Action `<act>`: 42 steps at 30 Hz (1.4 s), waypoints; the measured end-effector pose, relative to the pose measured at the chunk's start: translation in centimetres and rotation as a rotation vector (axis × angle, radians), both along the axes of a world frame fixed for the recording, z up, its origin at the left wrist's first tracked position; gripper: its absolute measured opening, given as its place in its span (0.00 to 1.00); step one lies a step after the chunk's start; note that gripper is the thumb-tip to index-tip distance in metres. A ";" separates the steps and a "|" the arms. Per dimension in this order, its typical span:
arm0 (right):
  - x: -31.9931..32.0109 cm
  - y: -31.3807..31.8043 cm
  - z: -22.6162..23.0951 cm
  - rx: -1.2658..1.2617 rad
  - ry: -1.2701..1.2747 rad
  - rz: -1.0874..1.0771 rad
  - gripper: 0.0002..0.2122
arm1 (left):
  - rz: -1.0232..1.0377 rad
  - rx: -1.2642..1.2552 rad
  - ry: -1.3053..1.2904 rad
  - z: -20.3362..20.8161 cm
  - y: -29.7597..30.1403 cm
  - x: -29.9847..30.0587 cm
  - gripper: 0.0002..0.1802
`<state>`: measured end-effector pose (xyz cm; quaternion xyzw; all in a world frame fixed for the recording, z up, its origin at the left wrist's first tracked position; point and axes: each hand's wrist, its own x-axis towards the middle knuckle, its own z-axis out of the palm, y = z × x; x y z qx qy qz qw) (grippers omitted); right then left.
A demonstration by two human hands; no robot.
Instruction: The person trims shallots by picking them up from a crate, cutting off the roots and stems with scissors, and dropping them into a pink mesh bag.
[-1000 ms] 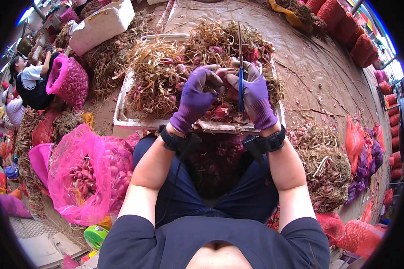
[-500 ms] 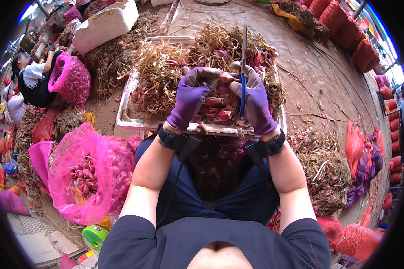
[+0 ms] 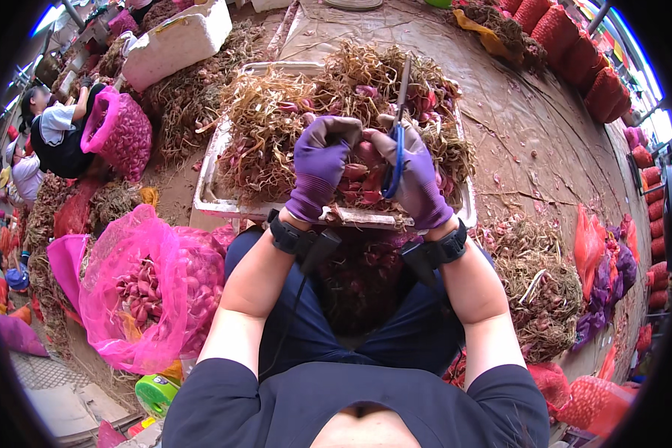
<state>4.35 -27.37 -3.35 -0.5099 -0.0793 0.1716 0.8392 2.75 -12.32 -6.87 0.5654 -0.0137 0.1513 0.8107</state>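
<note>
Two gloved hands meet above the tray's (image 3: 224,205) near edge: our left hand (image 3: 319,166) pinches a shallot (image 3: 364,153), while our right hand (image 3: 417,175) grips blue scissors (image 3: 396,142), blades pointing away from us, just right of the shallot.

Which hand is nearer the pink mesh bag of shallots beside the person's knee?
Left. The left hand works over the tray, on the side of the pink mesh bag. The right hand, holding blue-handled scissors, is on the far side from it.
</note>
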 end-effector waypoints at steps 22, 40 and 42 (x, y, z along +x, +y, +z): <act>0.5 -0.8 0.1 -0.473 -0.659 -0.255 0.18 | 0.024 1.019 -0.124 2.0 0.5 -0.6 0.19; 1.0 -1.6 1.7 -0.357 -0.323 -0.236 0.22 | -0.350 -0.546 0.202 0.6 2.9 1.1 0.19; 1.1 -2.7 1.2 -0.687 -0.561 -0.201 0.24 | -0.289 -0.634 0.175 0.6 4.0 1.2 0.18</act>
